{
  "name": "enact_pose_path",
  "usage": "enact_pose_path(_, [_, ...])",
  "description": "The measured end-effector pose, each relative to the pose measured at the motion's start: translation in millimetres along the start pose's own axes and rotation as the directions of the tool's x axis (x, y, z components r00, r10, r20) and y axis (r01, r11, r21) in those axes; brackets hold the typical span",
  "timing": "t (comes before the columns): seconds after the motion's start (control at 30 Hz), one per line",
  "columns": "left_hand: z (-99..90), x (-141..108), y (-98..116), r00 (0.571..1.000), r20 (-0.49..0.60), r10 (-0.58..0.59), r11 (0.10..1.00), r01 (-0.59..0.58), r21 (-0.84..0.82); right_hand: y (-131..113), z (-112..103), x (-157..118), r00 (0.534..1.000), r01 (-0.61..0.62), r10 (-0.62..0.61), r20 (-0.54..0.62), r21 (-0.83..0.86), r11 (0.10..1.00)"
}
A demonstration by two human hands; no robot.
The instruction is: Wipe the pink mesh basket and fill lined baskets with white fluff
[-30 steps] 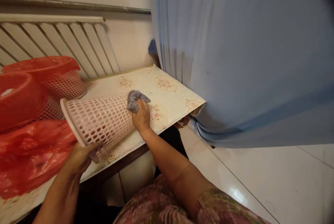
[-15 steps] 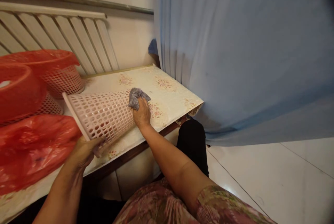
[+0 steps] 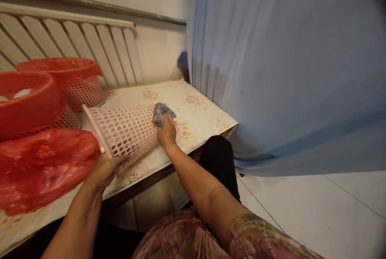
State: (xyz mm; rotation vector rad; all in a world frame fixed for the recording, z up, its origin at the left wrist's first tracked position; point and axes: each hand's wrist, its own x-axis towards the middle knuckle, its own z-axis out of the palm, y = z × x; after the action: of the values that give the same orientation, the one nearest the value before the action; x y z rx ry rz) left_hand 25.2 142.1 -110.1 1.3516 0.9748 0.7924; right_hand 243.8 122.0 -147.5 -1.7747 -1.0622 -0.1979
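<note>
A pink perforated wastebasket [image 3: 129, 124] lies on its side over the flowered tablecloth [image 3: 199, 120], its rim toward the left. My left hand [image 3: 105, 168] is closed on the near part of that rim, thumb along the outside. At the basket's base end, my right hand [image 3: 167, 130] grips a grey cloth [image 3: 162, 113] and presses it against the basket. Beside my left hand spreads a crumpled red plastic bag [image 3: 48, 166].
Two more pink baskets lined with red bags, one nearer [image 3: 30, 102] and one farther [image 3: 83, 86], stand at the left. Behind the table is a white radiator [image 3: 87, 46]. A blue curtain [image 3: 286, 70] hangs at the right, above the tiled floor [image 3: 301, 206].
The view has shifted slightly, so the scene sits a little farther right. Both hands keep their holds, and the cloth stays at the basket's base end.
</note>
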Motion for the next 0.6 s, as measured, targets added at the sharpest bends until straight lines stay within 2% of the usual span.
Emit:
enact_pose_path(0.13, [-0.8, 0.3, 0.7, 0.999, 0.046, 0.02, 0.998, -0.017, -0.063, 5.6, 0.8, 0.7, 1.0, 0.019, -0.02, 0.017, 0.031, 0.999])
enact_pose_path(0.43, [3.3, -9.2, 8.2, 1.0, -0.007, 0.013, 1.0, -0.013, 0.009, 18.3, -5.4, 0.1, 0.992, 0.115, -0.121, 0.031, 0.144, 0.983])
enact_pose_path(0.53, [3.9, -9.2, 8.0, 1.0, -0.005, 0.03, 1.0, -0.03, -0.003, 12.7, -4.9, -12.5, 0.983, 0.174, -0.183, 0.019, 0.222, 0.959])
enact_pose_path(0.6, [5.4, -9.0, 9.0, 0.997, 0.009, 0.072, 0.997, -0.072, -0.028, 0.4, -4.8, -28.7, 0.958, 0.263, -0.284, 0.031, 0.289, 0.92])
